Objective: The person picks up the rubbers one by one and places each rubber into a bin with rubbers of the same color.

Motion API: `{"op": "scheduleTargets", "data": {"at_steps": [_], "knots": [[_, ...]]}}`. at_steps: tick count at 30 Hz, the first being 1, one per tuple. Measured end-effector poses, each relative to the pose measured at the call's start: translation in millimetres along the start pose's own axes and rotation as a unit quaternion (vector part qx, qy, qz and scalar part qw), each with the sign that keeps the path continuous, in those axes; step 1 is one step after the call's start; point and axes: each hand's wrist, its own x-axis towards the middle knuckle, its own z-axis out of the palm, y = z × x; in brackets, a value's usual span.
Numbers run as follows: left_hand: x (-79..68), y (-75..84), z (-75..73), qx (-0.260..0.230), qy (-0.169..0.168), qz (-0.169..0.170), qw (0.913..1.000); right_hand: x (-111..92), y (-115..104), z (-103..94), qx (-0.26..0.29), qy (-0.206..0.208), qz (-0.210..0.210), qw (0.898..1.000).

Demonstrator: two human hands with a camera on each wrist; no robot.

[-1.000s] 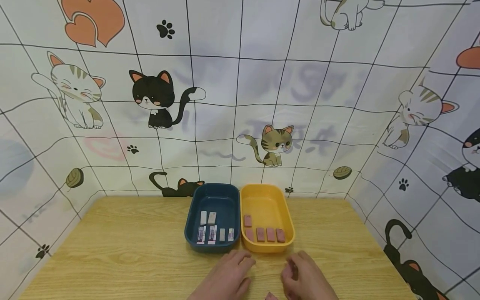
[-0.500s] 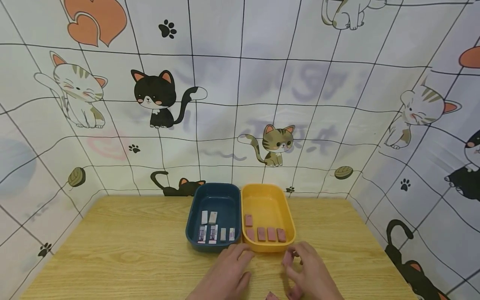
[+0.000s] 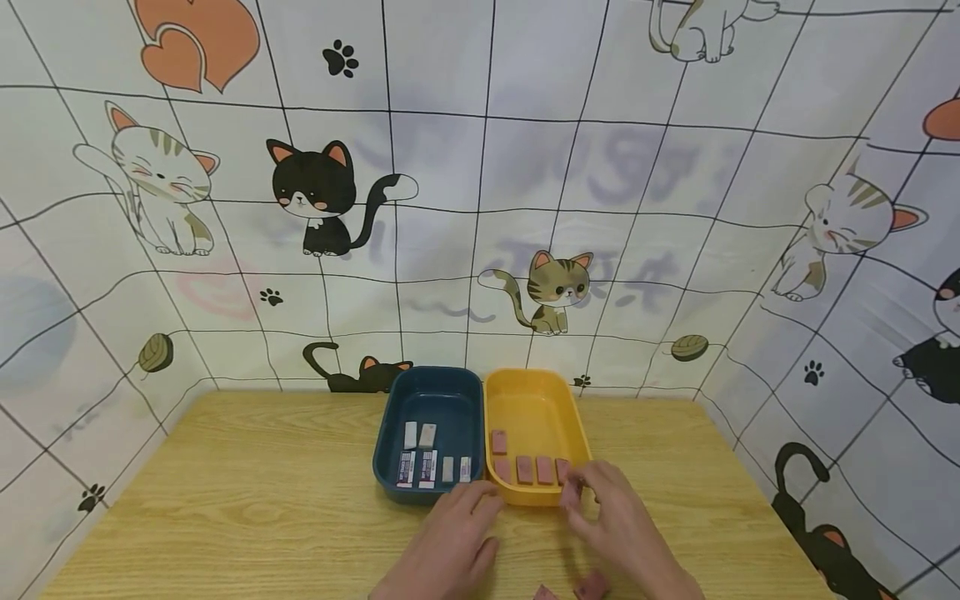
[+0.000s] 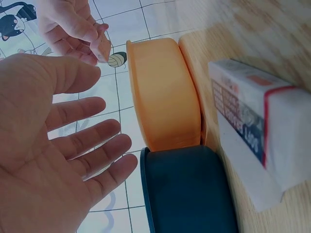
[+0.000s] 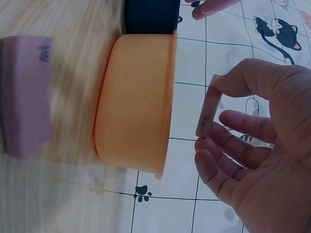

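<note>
My right hand pinches a pink eraser between thumb and fingers, above the front right corner of the yellow tray. Several pink erasers lie inside that tray. My left hand has its fingers spread and holds nothing; in the head view it is by the front edge of the blue tray. White erasers, some in printed sleeves, lie in the blue tray. Two more pink erasers are at the bottom edge of the head view, on the wooden table.
The trays stand side by side, at the back of the table. A cat-print covering hangs behind and along both sides. Close to the left wrist camera is a white eraser in a sleeve; a pink eraser is near the right wrist camera.
My right hand has picked a pink eraser up from near the table's front and carried it forward to the yellow tray's rim. The left hand has barely moved.
</note>
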Motion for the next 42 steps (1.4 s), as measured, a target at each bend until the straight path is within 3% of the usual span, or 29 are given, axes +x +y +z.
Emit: {"op": "scheduleTargets", "data": {"at_steps": [3,9,13,19,28,35,42], "knots": [[0.8,-0.3,-1.8,-0.010,-0.011,-0.019,0.9997,7,2,2.0,0.002,0.014,-0.028,1.000],[0.5,-3.4,-2.7,0.003,0.025,-0.007,0.9997,22,3,2.5,0.011,0.009,-0.052,0.999],[0.2,-5.2,-4.3,0.004,0.038,0.000,0.9993,32,3,2.6,0.013,-0.022,-0.033,0.999],[2.2,-8.9,-6.6,-0.008,0.022,-0.018,0.9996,49,5,6.1,0.017,-0.056,-0.027,0.998],[5.1,-17.5,-7.6,0.014,0.058,0.002,0.9982,73,9,11.4,0.029,-0.129,0.006,0.991],[6.6,-20.6,-11.9,0.022,0.060,-0.008,0.9979,89,15,21.7,0.011,-0.144,-0.020,0.989],[8.4,-23.8,-14.3,0.030,0.068,-0.011,0.9972,104,19,28.7,0.015,-0.196,0.002,0.981]]}}
